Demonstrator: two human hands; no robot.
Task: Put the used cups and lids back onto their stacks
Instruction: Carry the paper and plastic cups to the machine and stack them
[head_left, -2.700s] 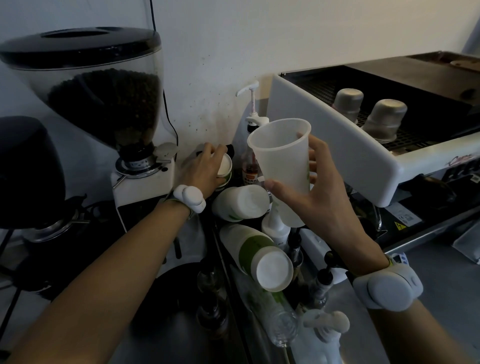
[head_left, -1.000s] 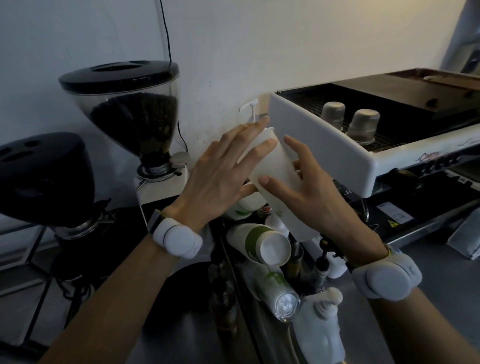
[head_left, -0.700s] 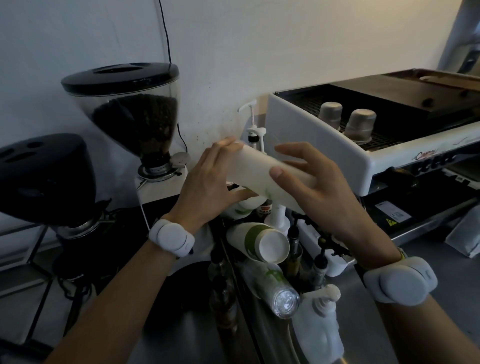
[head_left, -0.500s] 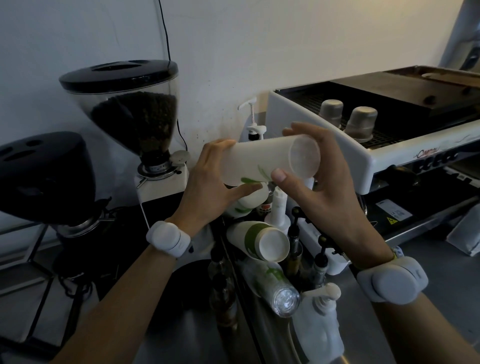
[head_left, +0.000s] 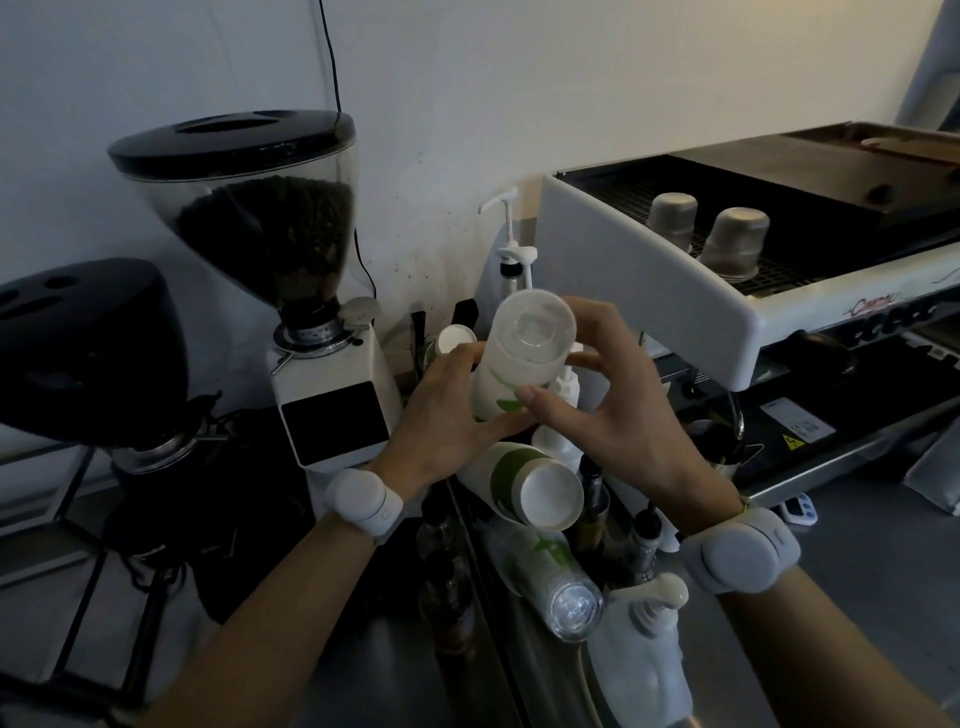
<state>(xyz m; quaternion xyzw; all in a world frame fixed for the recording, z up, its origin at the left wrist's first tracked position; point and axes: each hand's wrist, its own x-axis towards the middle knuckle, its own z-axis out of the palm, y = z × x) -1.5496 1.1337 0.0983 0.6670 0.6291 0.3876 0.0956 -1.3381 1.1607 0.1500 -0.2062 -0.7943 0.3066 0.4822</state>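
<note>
Holding a frosted translucent plastic cup with a green leaf print (head_left: 511, 364) bottom-up and tilted toward the camera, the person has both hands on it: the left hand (head_left: 447, 415) wraps the lower part near the rim, fingers and thumb curled round the wall, and the right hand (head_left: 602, 400) pinches the base end between thumb and fingertips. The step in hand looks like turning the used cup over so it can be nested; the next move probably calls for lining its open mouth up with the end of the matching stack and sliding it on squarely, without knocking the pump bottles packed close beside it. Going from the left, a black rounded machine (head_left: 78, 358) sits at the edge, then a white coffee grinder with a dark bean-filled hopper (head_left: 270, 249), standing on a dim dark counter (head_left: 311, 649). Below the hands, a lying stack of white paper cups with a green band (head_left: 524, 483) points its base at the camera, and nearer still lies a stack of clear plastic cups (head_left: 556, 582), which I judge to be the likely destination. White pump bottles (head_left: 644, 639) crowd the narrow gap. To the right stands a white espresso machine (head_left: 675, 291) with two upturned metal cups (head_left: 706, 239) on its grille, against a plain pale wall (head_left: 571, 78).
</note>
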